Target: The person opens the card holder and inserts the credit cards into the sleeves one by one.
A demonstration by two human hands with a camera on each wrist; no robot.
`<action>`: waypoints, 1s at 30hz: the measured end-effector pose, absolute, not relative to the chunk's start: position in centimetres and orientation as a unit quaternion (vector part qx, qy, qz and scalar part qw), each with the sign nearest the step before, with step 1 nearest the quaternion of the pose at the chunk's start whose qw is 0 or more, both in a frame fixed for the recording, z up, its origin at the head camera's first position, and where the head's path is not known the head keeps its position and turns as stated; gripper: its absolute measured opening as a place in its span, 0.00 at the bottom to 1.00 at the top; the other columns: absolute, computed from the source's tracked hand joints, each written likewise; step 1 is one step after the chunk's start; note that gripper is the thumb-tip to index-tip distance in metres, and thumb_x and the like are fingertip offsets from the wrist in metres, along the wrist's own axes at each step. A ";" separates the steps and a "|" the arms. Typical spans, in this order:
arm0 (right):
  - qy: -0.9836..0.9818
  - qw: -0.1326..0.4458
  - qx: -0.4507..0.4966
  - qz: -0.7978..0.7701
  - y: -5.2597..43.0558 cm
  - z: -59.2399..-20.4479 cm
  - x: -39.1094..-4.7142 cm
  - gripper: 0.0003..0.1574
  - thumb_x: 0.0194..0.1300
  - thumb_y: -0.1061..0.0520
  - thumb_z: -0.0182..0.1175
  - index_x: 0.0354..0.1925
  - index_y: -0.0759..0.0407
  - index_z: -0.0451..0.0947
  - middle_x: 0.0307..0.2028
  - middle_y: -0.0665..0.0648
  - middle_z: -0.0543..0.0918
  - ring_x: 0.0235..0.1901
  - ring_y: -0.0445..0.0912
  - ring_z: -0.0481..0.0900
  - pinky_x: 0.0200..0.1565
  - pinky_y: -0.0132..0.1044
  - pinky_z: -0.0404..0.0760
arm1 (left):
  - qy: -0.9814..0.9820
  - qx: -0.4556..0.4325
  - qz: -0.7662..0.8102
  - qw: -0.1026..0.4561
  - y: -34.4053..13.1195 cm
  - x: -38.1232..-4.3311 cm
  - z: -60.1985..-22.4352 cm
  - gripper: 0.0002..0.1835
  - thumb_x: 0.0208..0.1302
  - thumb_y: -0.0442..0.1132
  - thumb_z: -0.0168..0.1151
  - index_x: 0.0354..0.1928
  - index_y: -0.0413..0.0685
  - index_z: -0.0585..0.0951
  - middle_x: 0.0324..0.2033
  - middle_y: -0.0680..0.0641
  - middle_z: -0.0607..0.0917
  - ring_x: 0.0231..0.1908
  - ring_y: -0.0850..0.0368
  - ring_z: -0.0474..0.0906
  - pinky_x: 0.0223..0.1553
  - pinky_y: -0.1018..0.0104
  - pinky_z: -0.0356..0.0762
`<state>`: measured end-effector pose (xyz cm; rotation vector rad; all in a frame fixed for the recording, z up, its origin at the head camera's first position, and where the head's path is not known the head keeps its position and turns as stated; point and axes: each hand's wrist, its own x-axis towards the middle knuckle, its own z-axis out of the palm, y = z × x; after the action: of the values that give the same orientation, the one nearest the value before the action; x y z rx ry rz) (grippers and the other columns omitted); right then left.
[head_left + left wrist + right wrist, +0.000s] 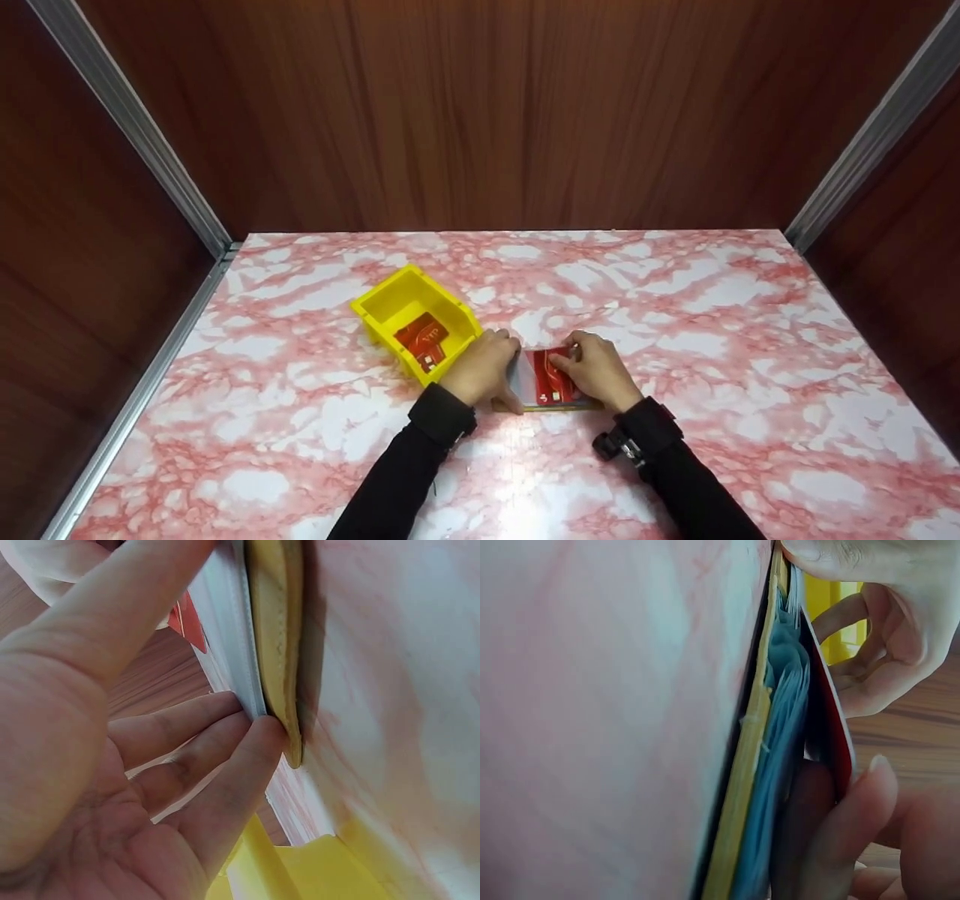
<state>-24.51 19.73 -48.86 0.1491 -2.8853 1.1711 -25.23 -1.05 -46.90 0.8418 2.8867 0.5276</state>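
Observation:
A card holder [525, 401] with a tan cover and clear plastic sleeves [784, 705] lies opened out on the table. My left hand [487, 367] spans its left end, thumb at the near edge and fingers at the far edge. In the left wrist view, fingertips [262, 735] press against the sleeve and cover edge. My right hand [600, 371] pinches a red card [551, 379] by its right side, over the sleeves. The right wrist view shows the card [840, 735] edge-on between thumb and fingers, tilted off the sleeve stack.
Left of the holder, right by my left hand, stands a yellow bin [386, 296] with several red cards [424, 337] inside. The table [712, 337] has a red-and-white marbled top. Brown wood-grain panels [480, 112] enclose it at the back and sides.

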 end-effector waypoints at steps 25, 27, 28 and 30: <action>-0.907 -0.014 -0.026 0.421 19.6 -48.6 -24.5 0.16 0.63 0.52 0.75 0.39 0.63 0.83 0.26 0.53 0.85 0.25 0.41 0.79 0.31 0.34 0.75 | 0.948 0.276 0.154 0.047 -0.6 -25.4 -46.8 0.43 0.35 0.55 0.90 0.53 0.42 0.82 0.47 0.45 0.82 0.50 0.48 0.76 0.58 0.57 0.78; -0.906 -0.018 -0.030 0.421 19.5 -48.7 -24.4 0.15 0.63 0.51 0.75 0.34 0.60 0.82 0.23 0.52 0.84 0.22 0.40 0.79 0.32 0.34 0.73 | 0.947 0.277 0.155 0.044 -0.5 -25.4 -46.9 0.44 0.35 0.55 0.90 0.53 0.42 0.82 0.47 0.45 0.82 0.49 0.48 0.77 0.58 0.58 0.79; -0.906 -0.019 -0.030 0.421 19.4 -48.7 -24.4 0.15 0.63 0.50 0.75 0.31 0.59 0.81 0.21 0.51 0.83 0.20 0.39 0.78 0.30 0.34 0.73 | 0.947 0.278 0.154 0.043 -0.5 -25.4 -46.9 0.44 0.35 0.56 0.90 0.54 0.41 0.82 0.47 0.44 0.82 0.49 0.48 0.77 0.58 0.58 0.79; -0.910 -0.016 -0.025 0.414 19.4 -48.8 -24.3 0.17 0.63 0.49 0.75 0.27 0.56 0.80 0.18 0.49 0.82 0.17 0.38 0.76 0.29 0.33 0.72 | 0.946 0.282 0.155 0.040 -0.5 -25.4 -47.0 0.44 0.35 0.56 0.90 0.53 0.41 0.82 0.47 0.44 0.82 0.49 0.48 0.77 0.57 0.57 0.79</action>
<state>-24.34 19.43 -48.81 -0.0801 -2.8867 1.3146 -25.37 -0.51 -46.98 0.8624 2.8983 0.4744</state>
